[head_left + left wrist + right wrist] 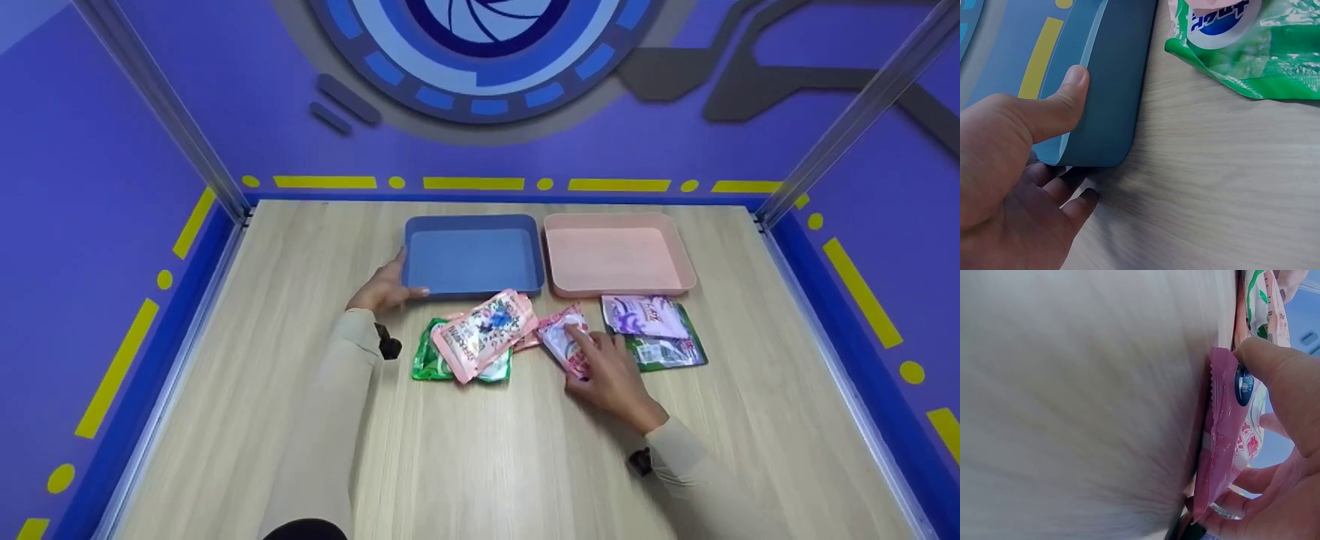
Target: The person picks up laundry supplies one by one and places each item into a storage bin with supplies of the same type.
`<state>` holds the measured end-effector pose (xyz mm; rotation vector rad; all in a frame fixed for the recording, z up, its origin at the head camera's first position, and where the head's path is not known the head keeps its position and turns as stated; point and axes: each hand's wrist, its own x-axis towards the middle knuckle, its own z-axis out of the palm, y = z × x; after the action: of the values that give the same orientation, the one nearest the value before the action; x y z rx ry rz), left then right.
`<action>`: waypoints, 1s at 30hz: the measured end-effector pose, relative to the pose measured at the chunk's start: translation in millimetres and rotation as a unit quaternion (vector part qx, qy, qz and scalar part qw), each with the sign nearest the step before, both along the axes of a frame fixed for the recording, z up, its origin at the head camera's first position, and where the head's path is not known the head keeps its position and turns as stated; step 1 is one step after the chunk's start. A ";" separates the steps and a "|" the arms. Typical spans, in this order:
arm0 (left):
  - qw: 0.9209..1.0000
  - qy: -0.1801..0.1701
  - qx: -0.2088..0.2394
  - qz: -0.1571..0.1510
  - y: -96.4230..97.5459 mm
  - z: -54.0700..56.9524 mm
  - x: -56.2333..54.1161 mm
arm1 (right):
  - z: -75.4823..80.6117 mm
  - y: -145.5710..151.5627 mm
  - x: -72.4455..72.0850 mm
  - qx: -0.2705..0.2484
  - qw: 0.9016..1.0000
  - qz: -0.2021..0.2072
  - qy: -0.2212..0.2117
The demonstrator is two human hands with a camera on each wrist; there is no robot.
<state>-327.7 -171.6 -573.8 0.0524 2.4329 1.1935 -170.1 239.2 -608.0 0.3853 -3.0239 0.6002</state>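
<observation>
My left hand (384, 288) grips the near left corner of a blue tray (474, 291). In the left wrist view the thumb lies against the tray's front wall, and the other fingers curl at its side. With my right hand (611, 379) I hold a small pink and white packet (559, 341) on the table, thumb at one end and fingers at the other in the right wrist view. Left of it, a pink pouch (480, 337) lies across a green pouch (427, 360). A purple packet (645, 316) rests on a dark green pouch (679, 354) to the right.
A pink tray (619, 291) stands right of the blue one at the back of the wooden table (465, 465). Metal posts (165, 97) and blue panels (82, 187) with yellow marks enclose the table at the back and sides.
</observation>
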 end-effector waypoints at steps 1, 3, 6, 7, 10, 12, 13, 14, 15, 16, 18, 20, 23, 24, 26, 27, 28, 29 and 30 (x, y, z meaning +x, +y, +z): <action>1.000 0.002 -0.003 -0.002 -0.1 0.3 0.2 | -0.2 0.4 -0.1 -0.002 1.000 0.004 0.008; 1.000 0.009 -0.010 -0.007 -0.1 0.8 0.6 | -0.3 1.2 -0.2 -0.006 1.000 0.011 0.027; 1.000 0.012 -0.019 -0.010 0.0 0.9 0.8 | -0.3 2.4 -0.2 -0.011 0.999 0.019 0.044; 1.000 0.010 -0.019 -0.008 0.1 1.0 1.2 | -0.3 2.6 -0.1 -0.012 0.999 0.020 0.046; 1.000 0.005 -0.016 -0.003 0.5 0.5 1.1 | -0.3 2.7 0.1 -0.013 0.999 0.020 0.044; 1.000 0.003 -0.011 0.002 0.6 0.6 1.6 | 0.4 2.4 0.5 -0.011 0.999 0.017 0.040; 1.000 0.003 -0.007 0.004 0.8 0.5 1.6 | 0.7 2.2 0.6 -0.010 0.999 0.015 0.038; 1.000 0.003 -0.002 0.005 0.9 0.4 1.6 | 0.9 2.1 0.9 -0.009 0.999 0.013 0.035; 1.000 0.003 0.001 0.007 1.0 0.5 1.8 | 1.4 1.9 1.1 -0.008 0.999 0.011 0.033; 1.000 0.003 0.005 0.009 1.1 0.9 1.7 | 2.1 1.7 1.2 -0.008 0.999 0.009 0.030; 1.000 0.003 0.010 0.011 1.2 1.4 1.5 | 3.1 1.7 1.2 -0.008 1.000 0.006 0.026; 1.000 0.002 0.011 0.012 1.1 1.8 1.4 | 3.8 2.0 1.4 -0.011 1.000 0.007 0.027; 1.000 0.001 0.006 0.011 0.6 1.7 1.3 | 4.9 2.5 1.3 -0.013 1.000 0.006 0.028; 1.000 0.001 0.005 0.009 0.4 1.6 1.3 | 5.2 2.9 1.4 -0.014 1.000 0.005 0.027; 1.000 0.003 0.001 0.006 -0.1 1.2 1.4 | 5.4 3.5 1.3 -0.014 1.000 0.004 0.026; 1.000 0.005 -0.002 0.004 -0.3 1.1 1.5 | 5.6 3.7 1.3 -0.014 1.000 0.003 0.025; 1.000 0.005 -0.003 0.004 -0.4 1.0 1.6 | 5.9 3.9 1.4 -0.014 1.000 0.003 0.025; 1.000 0.007 -0.006 0.001 -0.6 1.1 1.5 | 6.4 4.0 1.3 -0.015 1.000 0.003 0.026; 1.000 0.007 -0.010 -0.001 -0.6 1.2 1.4 | 6.8 4.1 1.1 -0.017 0.999 0.004 0.028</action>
<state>-326.3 -172.2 -572.6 0.0565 2.4559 1.1715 -169.0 243.3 -601.3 0.4059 -2.9561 0.6306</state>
